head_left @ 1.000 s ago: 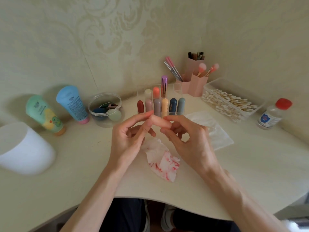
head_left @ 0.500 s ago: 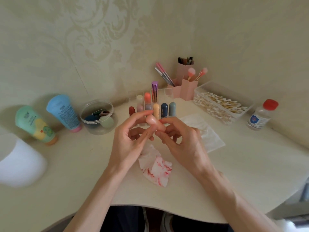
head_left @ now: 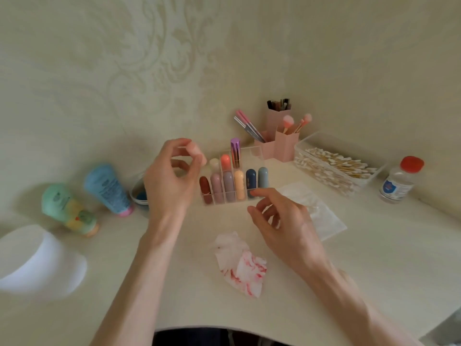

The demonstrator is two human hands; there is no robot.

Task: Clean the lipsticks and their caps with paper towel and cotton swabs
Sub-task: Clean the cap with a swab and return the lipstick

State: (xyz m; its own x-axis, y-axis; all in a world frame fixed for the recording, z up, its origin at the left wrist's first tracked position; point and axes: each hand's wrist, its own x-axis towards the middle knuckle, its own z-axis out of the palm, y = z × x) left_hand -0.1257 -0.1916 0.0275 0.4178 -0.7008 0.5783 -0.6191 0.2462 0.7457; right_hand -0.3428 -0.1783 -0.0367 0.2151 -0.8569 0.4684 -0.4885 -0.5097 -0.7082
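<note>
My left hand [head_left: 169, 181] pinches a pale pink lipstick [head_left: 197, 151] between thumb and fingertips, raised just left of the clear organizer [head_left: 257, 152]. Several capped lipsticks [head_left: 229, 186] stand in the organizer's slots. My right hand [head_left: 282, 221] hovers in front of the organizer with loosely curled fingers and holds nothing. A crumpled paper towel [head_left: 240, 264] stained red lies on the table below both hands. A clean folded towel [head_left: 321, 216] lies partly under my right hand. Cotton swabs fill a clear tray [head_left: 334, 168] at the right.
A red-capped bottle [head_left: 400, 181] stands at far right. Pink brush holders [head_left: 279, 143] sit behind the organizer. Two tubes, blue [head_left: 107, 189] and green [head_left: 67, 209], lie at left beside a clear jar [head_left: 138, 196]. A white container [head_left: 37, 260] sits at the near left.
My hands have parted. The left hand carried the pink lipstick up and back toward the organizer, while the right hand let go and dropped lower to the right.
</note>
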